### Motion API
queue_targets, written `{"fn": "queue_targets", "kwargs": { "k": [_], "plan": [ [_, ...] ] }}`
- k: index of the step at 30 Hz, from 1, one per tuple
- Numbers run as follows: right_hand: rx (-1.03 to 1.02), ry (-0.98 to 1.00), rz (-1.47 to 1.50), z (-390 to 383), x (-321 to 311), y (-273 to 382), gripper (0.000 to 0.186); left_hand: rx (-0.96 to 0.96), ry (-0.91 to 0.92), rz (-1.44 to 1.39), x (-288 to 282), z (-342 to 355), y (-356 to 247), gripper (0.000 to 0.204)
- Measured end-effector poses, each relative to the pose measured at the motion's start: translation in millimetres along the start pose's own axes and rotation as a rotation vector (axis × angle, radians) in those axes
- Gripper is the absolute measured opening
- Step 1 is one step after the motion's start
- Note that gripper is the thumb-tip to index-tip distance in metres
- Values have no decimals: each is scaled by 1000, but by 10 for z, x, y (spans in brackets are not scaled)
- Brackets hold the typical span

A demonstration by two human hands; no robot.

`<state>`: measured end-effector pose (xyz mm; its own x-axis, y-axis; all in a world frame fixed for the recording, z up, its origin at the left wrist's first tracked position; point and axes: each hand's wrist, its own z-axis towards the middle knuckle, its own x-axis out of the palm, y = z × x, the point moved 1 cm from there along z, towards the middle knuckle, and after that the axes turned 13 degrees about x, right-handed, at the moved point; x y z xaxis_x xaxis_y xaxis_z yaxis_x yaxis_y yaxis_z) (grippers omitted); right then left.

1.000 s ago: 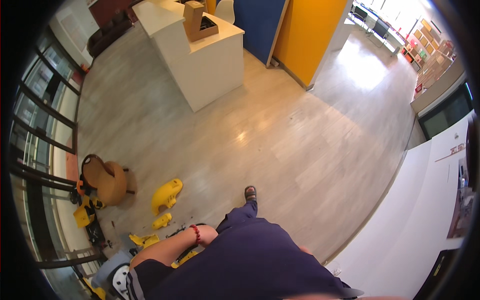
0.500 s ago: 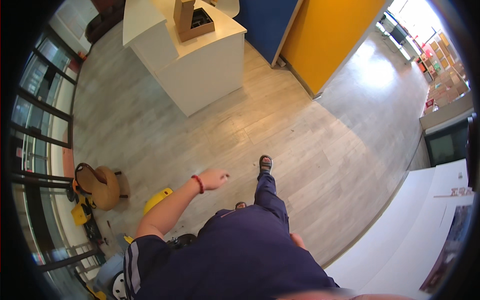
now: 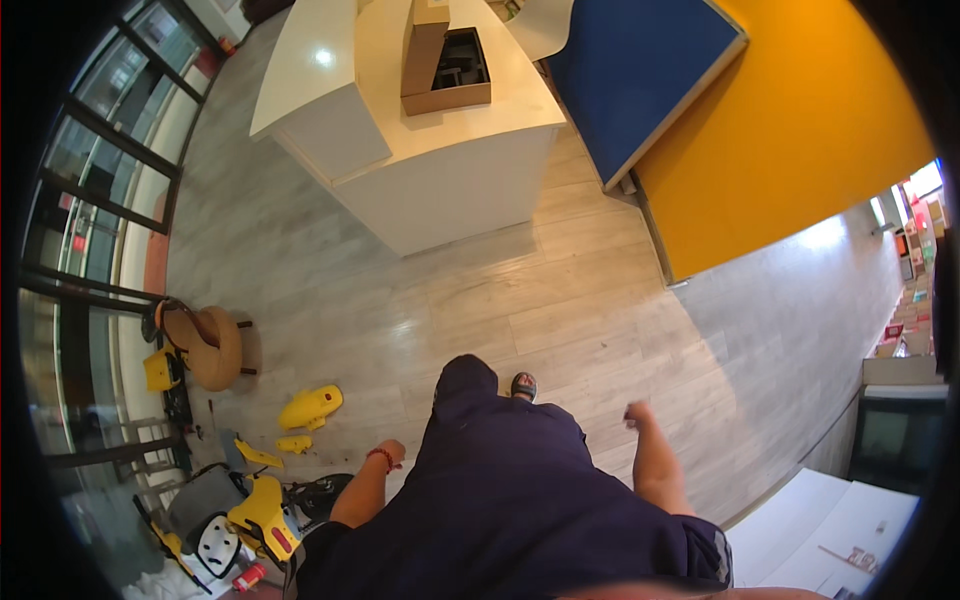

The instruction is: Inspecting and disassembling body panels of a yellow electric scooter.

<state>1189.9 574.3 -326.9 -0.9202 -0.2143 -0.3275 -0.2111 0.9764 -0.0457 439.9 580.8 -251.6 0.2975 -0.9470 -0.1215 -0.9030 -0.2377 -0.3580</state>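
Note:
My left hand (image 3: 392, 455), with a red beaded bracelet at the wrist, hangs low beside my dark clothing, over the floor. It touches nothing that I can see, and its fingers are too small and foreshortened to read. My right hand (image 3: 636, 413) swings out on the other side, its fingers curled in. A dark patch shows at those fingers, but I cannot make out what it is. Ahead, an open cardboard box (image 3: 447, 104) with dark items inside sits on the white counter (image 3: 470, 195), well out of reach of both hands.
Blue (image 3: 640, 90) and yellow (image 3: 770, 150) panels stand ahead to the right. To the left are a tan chair (image 3: 215, 350), yellow parts (image 3: 311, 407) on the floor, a yellow machine (image 3: 265, 515) and a white helmet (image 3: 218, 546). A white surface (image 3: 820, 530) lies at lower right.
I have stepped forward, so the counter and box appear nearer. My left arm has swung back toward my body, and my right hand has come forward into sight. More yellow parts show at left.

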Motion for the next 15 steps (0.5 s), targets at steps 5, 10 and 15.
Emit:
{"fn": "queue_targets", "kwargs": {
  "k": [5, 10, 15],
  "plan": [
    [-232, -49, 351, -747, -750, 2532, 21, 125, 0, -64, -215, 540, -260, 27],
    [-548, 76, 300, -2064, -547, 4556, 25, 303, -191, 447, -1589, 657, -1211, 26],
    [-1268, -15, 358, -4327, -1290, 6252, 23, 508, -1035, -130, -4315, -665, -3027, 36]
  ]
}}
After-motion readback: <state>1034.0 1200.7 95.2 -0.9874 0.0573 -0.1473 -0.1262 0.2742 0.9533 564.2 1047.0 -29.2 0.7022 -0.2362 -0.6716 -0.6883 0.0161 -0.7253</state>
